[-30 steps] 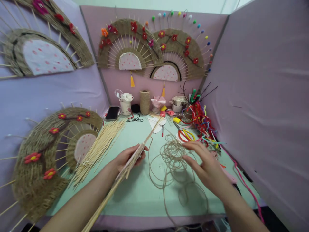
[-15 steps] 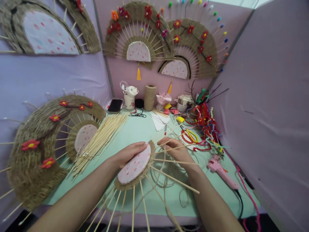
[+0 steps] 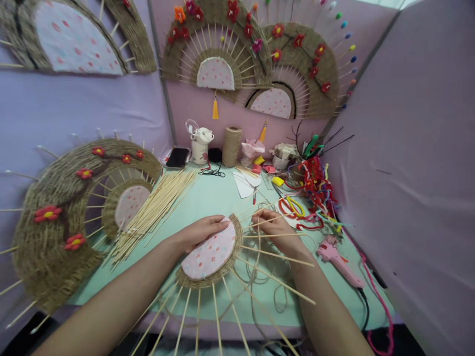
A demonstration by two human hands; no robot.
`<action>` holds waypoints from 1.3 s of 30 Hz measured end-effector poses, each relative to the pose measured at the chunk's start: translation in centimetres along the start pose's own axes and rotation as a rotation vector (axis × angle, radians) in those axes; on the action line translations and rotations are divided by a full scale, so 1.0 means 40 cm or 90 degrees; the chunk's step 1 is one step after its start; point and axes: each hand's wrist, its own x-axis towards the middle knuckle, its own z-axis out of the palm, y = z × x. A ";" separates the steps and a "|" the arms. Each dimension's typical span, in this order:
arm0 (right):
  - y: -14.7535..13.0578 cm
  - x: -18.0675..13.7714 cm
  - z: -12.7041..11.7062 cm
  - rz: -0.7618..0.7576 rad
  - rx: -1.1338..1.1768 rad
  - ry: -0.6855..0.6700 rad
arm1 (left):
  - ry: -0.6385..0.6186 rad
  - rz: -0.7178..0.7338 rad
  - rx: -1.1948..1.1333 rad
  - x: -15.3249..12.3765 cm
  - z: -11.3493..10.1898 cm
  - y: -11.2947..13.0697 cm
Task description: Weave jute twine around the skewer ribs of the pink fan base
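Fabric with pink dots covers the smooth half-round core of the fan frame point(image 3: 210, 254), rimmed by ridged, coarse woven twine; thin, straight bamboo sticks point(image 3: 217, 316) radiate outward. In the head view, it is held over the near part of the pale green table point(image 3: 208, 195). The left hand point(image 3: 202, 232) grips its flat edge, thumb on the fabric. The right hand point(image 3: 274, 227) curls among the sticks, thumb and forefinger closed on loose twine point(image 3: 253, 299). A second ago the frame was edge-on and that hand spread open.
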 end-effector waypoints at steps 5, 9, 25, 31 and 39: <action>-0.001 0.002 -0.011 0.037 0.038 -0.042 | 0.002 -0.004 -0.037 -0.001 -0.002 0.002; -0.017 -0.009 -0.007 0.023 -0.006 -0.081 | -0.001 -0.003 -0.096 -0.003 -0.009 0.003; -0.011 -0.012 -0.006 0.084 0.067 -0.037 | 0.008 0.008 -0.138 -0.006 -0.013 0.007; -0.039 -0.013 -0.037 -0.157 -0.021 0.211 | -0.009 0.023 -0.131 -0.009 -0.009 0.010; -0.115 -0.041 -0.048 -0.441 -0.445 0.381 | -0.017 0.009 -0.121 -0.002 -0.013 0.002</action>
